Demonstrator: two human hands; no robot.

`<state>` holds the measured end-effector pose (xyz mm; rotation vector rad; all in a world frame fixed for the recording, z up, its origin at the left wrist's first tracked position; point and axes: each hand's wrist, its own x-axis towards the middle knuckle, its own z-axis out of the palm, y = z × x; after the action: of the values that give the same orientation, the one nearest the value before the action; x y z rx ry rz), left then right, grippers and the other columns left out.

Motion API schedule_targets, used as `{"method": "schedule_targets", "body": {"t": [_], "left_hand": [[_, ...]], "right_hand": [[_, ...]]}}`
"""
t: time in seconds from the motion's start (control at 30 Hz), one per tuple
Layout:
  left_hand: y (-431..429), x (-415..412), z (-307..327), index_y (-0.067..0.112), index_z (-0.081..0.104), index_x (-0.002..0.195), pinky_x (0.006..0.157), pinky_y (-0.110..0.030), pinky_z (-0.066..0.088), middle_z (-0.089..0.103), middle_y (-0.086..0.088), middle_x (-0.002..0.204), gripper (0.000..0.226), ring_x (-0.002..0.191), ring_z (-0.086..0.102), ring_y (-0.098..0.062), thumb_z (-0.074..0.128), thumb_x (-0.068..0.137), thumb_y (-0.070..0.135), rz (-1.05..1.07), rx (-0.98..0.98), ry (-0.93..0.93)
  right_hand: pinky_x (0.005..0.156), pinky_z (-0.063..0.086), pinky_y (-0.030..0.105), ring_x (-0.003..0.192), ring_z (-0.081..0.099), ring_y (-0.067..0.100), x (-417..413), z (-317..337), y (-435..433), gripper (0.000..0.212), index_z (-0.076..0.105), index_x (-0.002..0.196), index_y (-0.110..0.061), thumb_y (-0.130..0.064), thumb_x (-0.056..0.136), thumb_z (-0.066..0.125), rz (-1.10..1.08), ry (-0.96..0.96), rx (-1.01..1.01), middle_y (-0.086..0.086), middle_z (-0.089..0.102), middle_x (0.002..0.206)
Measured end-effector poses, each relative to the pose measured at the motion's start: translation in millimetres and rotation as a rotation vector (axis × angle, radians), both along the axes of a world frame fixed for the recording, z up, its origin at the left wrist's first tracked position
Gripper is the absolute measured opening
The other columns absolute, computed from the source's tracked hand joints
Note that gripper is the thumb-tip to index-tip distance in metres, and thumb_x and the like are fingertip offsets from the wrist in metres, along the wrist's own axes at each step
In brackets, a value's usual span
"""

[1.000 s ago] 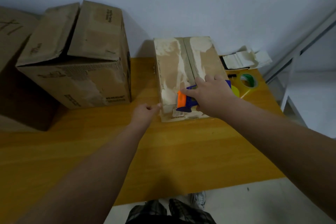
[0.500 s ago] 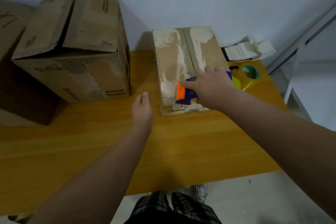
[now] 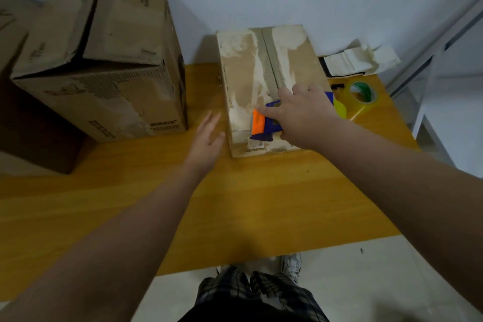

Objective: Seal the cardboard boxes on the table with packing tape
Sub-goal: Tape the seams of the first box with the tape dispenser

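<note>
A small worn cardboard box (image 3: 243, 81) stands on the wooden table (image 3: 235, 204), its top flaps shut with a torn seam down the middle. My right hand (image 3: 300, 115) grips a blue and orange tape dispenser (image 3: 261, 124) pressed on the near end of the box top. Just left of the box, my left hand (image 3: 207, 138) hovers with fingers straight and holds nothing. A large cardboard box (image 3: 104, 65) stands at the back left, its top flaps not flat.
A roll of clear tape with a green core (image 3: 362, 95) lies right of the small box, and crumpled white paper (image 3: 360, 60) sits behind it. Another brown box (image 3: 10, 23) is at the far left. A metal frame (image 3: 444, 42) rises on the right.
My left hand let go of the small box's near left corner, opened its fingers and drew a little to the left. My right hand stayed on the dispenser.
</note>
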<state>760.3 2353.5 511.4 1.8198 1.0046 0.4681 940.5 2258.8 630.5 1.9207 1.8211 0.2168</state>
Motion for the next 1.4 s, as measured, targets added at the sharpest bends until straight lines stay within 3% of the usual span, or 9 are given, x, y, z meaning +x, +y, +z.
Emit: {"method": "schedule_targets", "body": {"t": [0.07, 0.2, 0.5, 0.63, 0.77, 0.87, 1.13, 1.23, 1.4], "left_hand": [[10, -3, 5, 0.049, 0.021, 0.143, 0.105, -0.025, 0.028, 0.004, 0.033, 0.149, 0.063, 0.140, 0.006, 0.001, 0.052, 0.095, 0.023, -0.218, 0.183, 0.052], [20, 3, 7, 0.040, 0.022, 0.146, 0.117, -0.035, 0.001, 0.003, 0.015, 0.156, 0.067, 0.140, -0.006, -0.002, 0.056, 0.092, 0.020, -0.354, 0.512, 0.284], [26, 29, 2, 0.031, 0.005, 0.150, 0.114, -0.038, -0.004, -0.004, 0.005, 0.159, 0.092, 0.145, -0.004, -0.018, 0.068, 0.082, 0.039, -0.375, 0.715, 0.479], [32, 26, 9, 0.031, 0.005, 0.150, 0.114, -0.035, -0.004, -0.001, 0.006, 0.158, 0.079, 0.145, -0.003, -0.017, 0.054, 0.089, 0.044, -0.436, 0.760, 0.470], [30, 20, 21, 0.025, 0.012, 0.149, 0.114, -0.029, -0.003, 0.011, 0.004, 0.157, 0.062, 0.144, 0.004, -0.015, 0.017, 0.092, 0.049, -0.504, 0.853, 0.464], [18, 13, 21, 0.021, 0.016, 0.149, 0.113, -0.028, 0.000, 0.017, 0.001, 0.156, 0.052, 0.144, 0.011, -0.014, 0.025, 0.099, 0.032, -0.530, 0.948, 0.483], [-21, 16, 17, 0.021, -0.013, 0.144, 0.111, -0.030, -0.009, -0.006, 0.004, 0.157, 0.074, 0.136, -0.015, -0.005, 0.036, 0.096, 0.048, -0.344, 0.809, 0.619], [-26, 20, 18, 0.024, -0.011, 0.147, 0.110, -0.032, -0.008, -0.006, 0.006, 0.157, 0.077, 0.142, -0.006, -0.010, 0.040, 0.095, 0.050, -0.270, 0.754, 0.650], [-29, 19, 20, 0.034, -0.016, 0.145, 0.112, -0.040, -0.007, -0.009, 0.014, 0.155, 0.084, 0.145, 0.005, -0.022, 0.048, 0.092, 0.048, -0.221, 0.715, 0.727]], "right_hand": [[0.082, 0.041, 0.044, 0.110, 0.049, 0.030, 0, 1, 1, 0.067, 0.018, 0.146, -0.036, -0.041, 0.091, 0.055, 0.010, 0.000, 0.004, 0.009, 0.046, 0.126], [0.084, 0.041, 0.044, 0.111, 0.048, 0.031, 0, 1, 1, 0.067, 0.016, 0.147, -0.036, -0.041, 0.092, 0.054, 0.008, -0.003, 0.002, 0.010, 0.046, 0.128], [0.082, 0.041, 0.044, 0.109, 0.049, 0.030, 0, 0, 3, 0.066, 0.019, 0.146, -0.037, -0.043, 0.090, 0.055, -0.010, 0.004, 0.010, 0.009, 0.046, 0.127], [0.083, 0.041, 0.043, 0.109, 0.049, 0.029, -1, 2, 5, 0.064, 0.019, 0.146, -0.037, -0.042, 0.092, 0.053, -0.021, 0.015, 0.012, 0.008, 0.046, 0.126], [0.084, 0.041, 0.043, 0.111, 0.048, 0.030, -3, 4, 3, 0.067, 0.017, 0.147, -0.037, -0.043, 0.092, 0.053, -0.026, 0.001, 0.004, 0.009, 0.046, 0.127], [0.083, 0.041, 0.043, 0.113, 0.048, 0.030, -3, 5, 3, 0.067, 0.017, 0.148, -0.037, -0.042, 0.092, 0.053, -0.023, 0.003, -0.005, 0.010, 0.044, 0.130], [0.069, 0.045, 0.036, 0.106, 0.055, 0.030, 15, 15, 18, 0.079, 0.013, 0.147, -0.040, -0.063, 0.084, 0.053, 0.093, 0.011, -0.184, 0.008, 0.042, 0.138], [0.077, 0.052, 0.039, 0.104, 0.056, 0.030, 19, 19, 17, 0.081, 0.009, 0.149, -0.040, -0.064, 0.084, 0.052, 0.116, 0.034, -0.202, 0.009, 0.040, 0.139], [0.079, 0.044, 0.037, 0.106, 0.051, 0.029, 40, 30, -10, 0.080, 0.006, 0.149, -0.041, -0.068, 0.085, 0.046, 0.196, 0.088, -0.090, 0.010, 0.040, 0.134]]}}
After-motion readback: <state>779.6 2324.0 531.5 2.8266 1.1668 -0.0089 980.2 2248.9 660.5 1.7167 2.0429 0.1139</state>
